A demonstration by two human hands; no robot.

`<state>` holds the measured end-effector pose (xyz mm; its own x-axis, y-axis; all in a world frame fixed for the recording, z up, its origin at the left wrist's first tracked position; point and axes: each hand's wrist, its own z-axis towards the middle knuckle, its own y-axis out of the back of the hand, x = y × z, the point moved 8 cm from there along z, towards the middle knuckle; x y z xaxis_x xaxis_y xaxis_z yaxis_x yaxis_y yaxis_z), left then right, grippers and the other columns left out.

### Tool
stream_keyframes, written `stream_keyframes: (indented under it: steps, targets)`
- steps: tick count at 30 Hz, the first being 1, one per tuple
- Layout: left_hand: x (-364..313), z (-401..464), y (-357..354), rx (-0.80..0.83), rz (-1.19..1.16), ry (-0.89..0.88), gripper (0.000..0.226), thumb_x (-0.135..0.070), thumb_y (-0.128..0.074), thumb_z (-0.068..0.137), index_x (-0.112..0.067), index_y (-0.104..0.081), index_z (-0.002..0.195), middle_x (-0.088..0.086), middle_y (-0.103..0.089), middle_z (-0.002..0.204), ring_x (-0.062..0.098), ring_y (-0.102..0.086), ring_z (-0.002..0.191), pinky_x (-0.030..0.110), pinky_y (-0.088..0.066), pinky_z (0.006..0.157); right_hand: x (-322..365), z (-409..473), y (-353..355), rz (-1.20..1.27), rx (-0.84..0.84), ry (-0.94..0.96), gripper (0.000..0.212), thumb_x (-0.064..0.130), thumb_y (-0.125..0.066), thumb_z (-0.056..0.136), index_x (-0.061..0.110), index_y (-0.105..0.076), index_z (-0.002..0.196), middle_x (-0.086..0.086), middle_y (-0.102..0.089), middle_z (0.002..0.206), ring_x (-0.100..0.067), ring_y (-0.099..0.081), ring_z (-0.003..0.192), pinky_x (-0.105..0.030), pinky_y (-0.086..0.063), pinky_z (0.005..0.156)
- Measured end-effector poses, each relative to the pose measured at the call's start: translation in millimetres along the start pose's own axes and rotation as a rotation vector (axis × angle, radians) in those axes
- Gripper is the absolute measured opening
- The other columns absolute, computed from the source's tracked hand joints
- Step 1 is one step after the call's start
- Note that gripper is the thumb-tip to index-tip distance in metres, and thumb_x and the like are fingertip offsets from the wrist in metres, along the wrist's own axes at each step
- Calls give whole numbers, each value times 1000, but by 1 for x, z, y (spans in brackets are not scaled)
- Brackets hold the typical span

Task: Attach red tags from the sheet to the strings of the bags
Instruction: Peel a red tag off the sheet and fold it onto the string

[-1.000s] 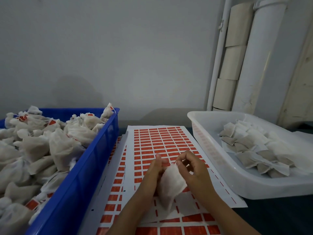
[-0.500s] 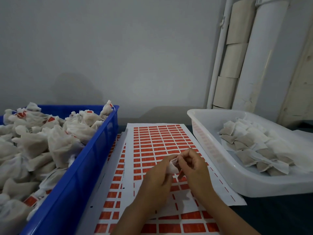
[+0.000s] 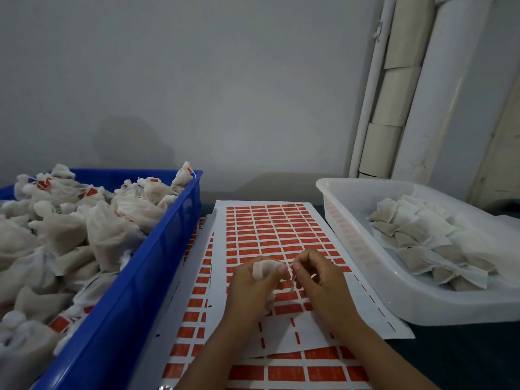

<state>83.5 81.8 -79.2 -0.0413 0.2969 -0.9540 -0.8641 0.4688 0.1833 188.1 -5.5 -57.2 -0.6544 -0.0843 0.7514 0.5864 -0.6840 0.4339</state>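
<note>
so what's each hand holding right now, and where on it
The left hand grips a white bag bunched in its fist, the top poking out. The right hand pinches something small by the bag's top, seemingly its string; too small to confirm.

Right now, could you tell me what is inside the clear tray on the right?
The clear tray holds a loose heap of flat white bags, some greyish with filling. None shows a red tag. Whatever lies beneath the heap is covered.

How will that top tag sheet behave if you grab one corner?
The top sheet is probably floppy: it looks like thin paper lying flat on another sheet. Likely light, so it could slide. Its near end, stripped of tags, may tear more easily.
</note>
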Motion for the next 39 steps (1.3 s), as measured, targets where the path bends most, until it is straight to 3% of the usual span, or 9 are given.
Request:
stream_keyframes:
  steps: [6, 15, 18, 20, 23, 29, 32, 35, 39]
  targets:
    - [6, 1, 6, -45, -13, 33, 13, -35, -62, 84, -29, -64, 74, -18, -64, 65, -12, -60, 65, 2, -39, 44, 6, 0, -1, -208, -8, 118, 25, 23, -61, 87, 37, -45, 73, 20, -53, 68, -7, -58, 66, -7, -46, 65]
    - [15, 2, 15, -166, -108, 184, 14, -36, -65, 83, -32, -61, 69, -28, -59, 56, 0, -62, 58, 2, -34, 35, -3, 5, 13, -238, -116, 38, 32, 15, -63, 83, 31, -42, 64, 17, -49, 60, -9, -51, 55, -11, -41, 59]
    - [19, 3, 13, -148, -160, 222, 11, -35, -66, 82, -30, -62, 74, -34, -58, 54, -21, -54, 59, 1, -33, 34, -6, 6, 15, -226, -138, -6, 31, 16, -63, 84, 30, -43, 65, 15, -52, 62, -9, -53, 57, -13, -44, 62]
    - [22, 3, 15, -160, -163, 254, 8, -37, -66, 81, -29, -65, 80, -27, -62, 61, -4, -62, 59, 3, -34, 35, -8, 7, 14, -211, -136, -24, 30, 17, -63, 84, 30, -44, 66, 14, -53, 64, -9, -55, 59, -14, -45, 64]
    - [22, 6, 18, -155, -84, 211, 9, -38, -64, 82, -29, -66, 84, -22, -64, 80, 4, -61, 68, 3, -36, 38, -17, 5, 10, -161, -95, -75, 24, 19, -60, 86, 28, -47, 69, 13, -56, 68, -9, -57, 62, -11, -44, 64]
    - [23, 7, 20, -167, -37, 215, 11, -40, -64, 82, -31, -65, 76, -23, -63, 77, 6, -62, 69, 8, -41, 47, -24, 5, 10, -201, -90, -113, 16, 24, -59, 88, 27, -49, 75, 13, -58, 73, -7, -59, 66, -14, -48, 69]
    - [21, 6, 15, -140, -54, 188, 13, -38, -64, 83, -29, -66, 74, -25, -65, 65, 0, -64, 63, 4, -39, 41, -22, 6, 11, -253, -102, -94, 17, 23, -59, 87, 28, -48, 75, 11, -58, 74, -8, -58, 66, -17, -51, 72]
    - [16, 3, 10, -144, -92, 150, 10, -35, -66, 82, -29, -66, 74, -35, -61, 65, -20, -56, 67, 2, -37, 39, -21, 7, 13, -278, -128, -117, 18, 22, -59, 87, 28, -47, 75, 11, -57, 73, -8, -57, 64, -16, -49, 70]
    - [8, 3, 11, -192, -95, 81, 9, -31, -69, 81, -28, -64, 73, -36, -61, 70, -20, -56, 72, 0, -35, 39, -17, 7, 10, -313, -111, -142, 20, 24, -59, 87, 29, -45, 74, 10, -56, 72, -8, -56, 63, -12, -45, 67]
